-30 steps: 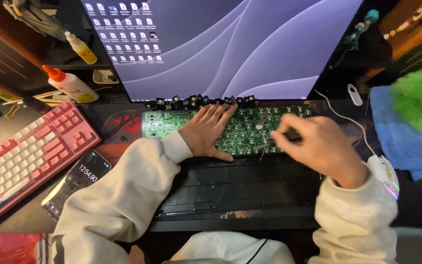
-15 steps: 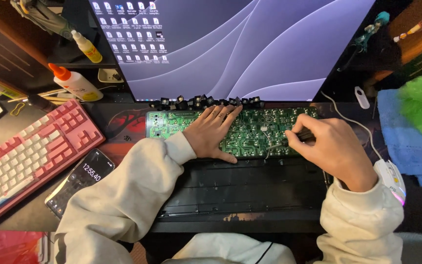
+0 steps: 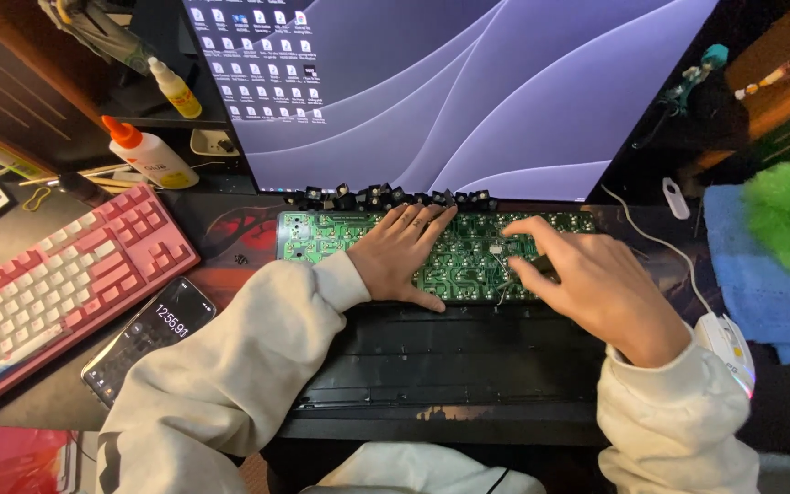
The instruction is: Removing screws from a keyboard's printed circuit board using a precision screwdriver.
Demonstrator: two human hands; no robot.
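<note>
Head view: a bare green circuit board (image 3: pixel 358 240) of a keyboard lies flat near the rear edge of the desk (image 3: pixel 221 215), directly in front of the monitor (image 3: pixel 468 91). The left hand (image 3: pixel 406 254) rests palm-down on the middle of the board, fingers spread apart and flat, clamped on nothing. The right hand (image 3: pixel 596 288) sits over the right part of the board with fingers curled together around a dark, slim tool (image 3: pixel 541 267) (its tip is hidden, so the exact contact point cannot be told). A row of loose black keycaps (image 3: pixel 386 196) lies along the rear edge of the board, touching the monitor base. The empty black keyboard case (image 3: pixel 450 357) lies at the front edge of the desk, just beside the board. Judged status: disassembly appears complete, since board, caps and case are separated; work on the board is in hand; reassembly is not yet done. A pink keyboard (image 3: pixel 57 284) and a phone (image 3: pixel 150 338) lie at the left edge, a white mouse (image 3: pixel 729 343) at the right.
</note>
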